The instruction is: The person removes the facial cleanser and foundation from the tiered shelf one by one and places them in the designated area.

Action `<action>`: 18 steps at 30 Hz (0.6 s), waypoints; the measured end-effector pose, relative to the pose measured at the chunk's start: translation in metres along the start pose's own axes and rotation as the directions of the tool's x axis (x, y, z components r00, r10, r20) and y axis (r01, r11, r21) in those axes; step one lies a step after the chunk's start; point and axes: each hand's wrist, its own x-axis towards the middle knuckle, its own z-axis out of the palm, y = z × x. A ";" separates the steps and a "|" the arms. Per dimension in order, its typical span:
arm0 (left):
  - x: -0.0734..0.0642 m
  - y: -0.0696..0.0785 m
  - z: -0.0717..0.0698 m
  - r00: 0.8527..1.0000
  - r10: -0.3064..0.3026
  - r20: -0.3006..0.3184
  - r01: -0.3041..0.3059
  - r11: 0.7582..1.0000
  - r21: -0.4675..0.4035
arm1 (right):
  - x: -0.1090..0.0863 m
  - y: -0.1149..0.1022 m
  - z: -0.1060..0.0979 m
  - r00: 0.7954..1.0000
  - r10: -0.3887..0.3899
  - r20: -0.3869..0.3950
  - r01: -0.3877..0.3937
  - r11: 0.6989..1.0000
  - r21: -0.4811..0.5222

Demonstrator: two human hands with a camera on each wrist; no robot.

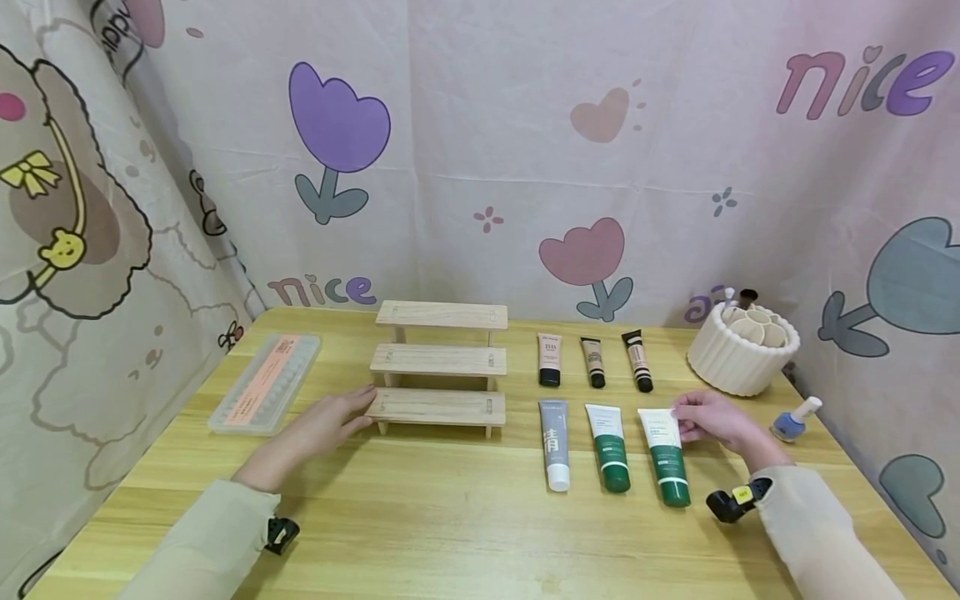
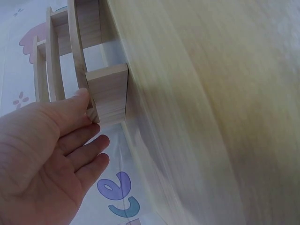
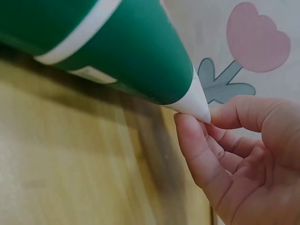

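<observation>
A wooden three-step display rack (image 1: 437, 407) stands left of the middle of the table. My left hand (image 1: 330, 423) is at the left end of its lowest step; in the left wrist view, thumb and index finger pinch the corner of that board, the other fingers loosely bent below. On the right, my right hand (image 1: 716, 421) pinches the white crimped end of a green-and-white squeeze tube (image 1: 666, 458), its green cap toward me. In the right wrist view, thumb and index fingertips (image 3: 190, 126) meet on that white end. A similar green-and-white tube (image 1: 609, 448) lies just left of it.
A grey-blue tube (image 1: 555, 446) lies beside the green ones. Behind sit a pink BB cream tube (image 1: 550, 358) and two small tubes (image 1: 593, 361). Right are a white brush holder (image 1: 742, 348) and a blue nail polish bottle (image 1: 791, 423); far left, a clear flat case (image 1: 262, 383).
</observation>
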 end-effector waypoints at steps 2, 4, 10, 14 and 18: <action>0.000 0.000 0.000 1.000 0.000 -0.002 0.000 1.000 0.001 | 0.003 0.002 -0.001 1.000 0.009 0.001 -0.009 1.000 0.003; 0.000 0.000 0.001 1.000 -0.001 -0.002 0.001 1.000 0.002 | 0.005 0.004 -0.002 1.000 0.018 0.001 -0.018 1.000 0.000; 0.000 0.000 0.001 1.000 0.000 0.001 0.000 1.000 0.005 | 0.013 0.008 -0.007 0.999 0.054 -0.007 -0.054 0.998 -0.021; 0.001 -0.001 0.001 1.000 -0.003 0.006 0.003 1.000 0.004 | 0.015 0.006 -0.008 0.997 0.080 -0.009 -0.080 0.997 -0.022; 0.002 -0.002 0.001 1.000 -0.004 0.008 0.004 1.000 0.001 | 0.015 0.004 -0.008 0.994 0.107 -0.011 -0.108 0.994 -0.018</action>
